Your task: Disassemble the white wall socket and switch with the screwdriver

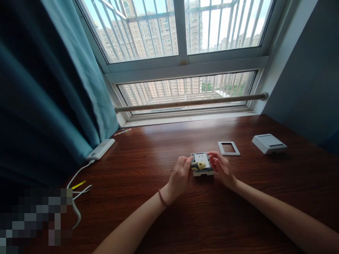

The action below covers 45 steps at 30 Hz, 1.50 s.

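Your left hand (181, 173) is closed on a screwdriver (199, 165); its yellow-and-grey handle lies across the front of the socket (200, 158), with the thin shaft pointing left. Your right hand (221, 168) is at the socket's right edge, fingers loosely bent; whether it grips that edge cannot be told. The socket sits face up on the brown table (127, 218), between your hands.

Just beyond your right hand lies a white frame (236, 149); further right stands a white box (268, 143). Well to your left are small screws (145, 154). Near the curtain (87, 95) lies a white power strip (101, 149), its cord (79, 171) running toward you.
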Tool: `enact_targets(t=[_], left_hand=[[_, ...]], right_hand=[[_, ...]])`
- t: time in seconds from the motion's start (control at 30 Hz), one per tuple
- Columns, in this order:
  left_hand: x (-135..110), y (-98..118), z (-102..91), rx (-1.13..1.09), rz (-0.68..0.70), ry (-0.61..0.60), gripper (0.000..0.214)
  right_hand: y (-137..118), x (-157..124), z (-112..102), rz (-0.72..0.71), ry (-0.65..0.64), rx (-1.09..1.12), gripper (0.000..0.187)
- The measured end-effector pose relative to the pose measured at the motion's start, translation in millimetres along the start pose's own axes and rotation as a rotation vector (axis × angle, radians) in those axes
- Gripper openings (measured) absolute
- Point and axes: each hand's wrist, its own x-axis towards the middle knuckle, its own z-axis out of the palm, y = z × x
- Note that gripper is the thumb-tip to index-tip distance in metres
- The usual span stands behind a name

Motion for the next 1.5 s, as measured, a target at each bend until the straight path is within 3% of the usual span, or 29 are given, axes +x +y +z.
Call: enact_targets(t=[0.13,0.23,0.33,0.43,0.5,0.6,0.73,0.8,0.87,1.0,1.5], left_hand=[[-9.2,2.6,-1.4,0.141,0.302,-0.04,0.039],[-12.8,-2.0,-2.2,0.151,0.35,-0.005,0.034],[-15.8,-2.3,1.9,0.173,0.33,0.084,0.033],[-18.8,-0.4,11.7,0.258,0.252,0.256,0.039],[-19.7,-0.4,19.4,0.265,0.224,0.281,0.047],[-17.9,-3.4,28.2,0.175,0.182,0.141,0.058],[-12.4,-10.6,31.8,-0.02,0.068,-0.086,0.068],[-10.1,-14.3,32.1,-0.097,0.005,-0.164,0.07],[-8.6,-17.6,32.7,-0.153,-0.044,-0.209,0.066],[-7.2,-21.5,34.9,-0.215,-0.089,-0.252,0.055],[-8.0,-21.2,36.0,-0.257,-0.075,-0.267,0.051]], right_hand=[[-20.7,-12.5,12.8,0.105,-0.303,0.068,0.043],[-28.2,-19.2,21.3,0.122,-0.401,0.001,0.045],[-30.1,-22.7,26.0,0.046,-0.434,-0.063,0.046],[-30.5,-16.4,22.1,-0.034,-0.288,-0.217,0.042],[-28.6,-6.3,11.9,-0.026,-0.125,-0.322,0.039],[-17.3,9.0,-17.5,0.015,0.102,-0.477,0.032],[15.8,14.2,-75.6,-0.028,0.278,-0.806,0.03],[34.2,13.1,-104.1,0.029,0.306,-1.011,0.03],[48.8,13.4,-127.3,0.195,0.271,-1.168,0.029],[62.7,17.6,-152.3,0.383,0.245,-1.284,0.03],[61.0,15.7,-144.2,0.493,0.186,-1.391,0.033]])
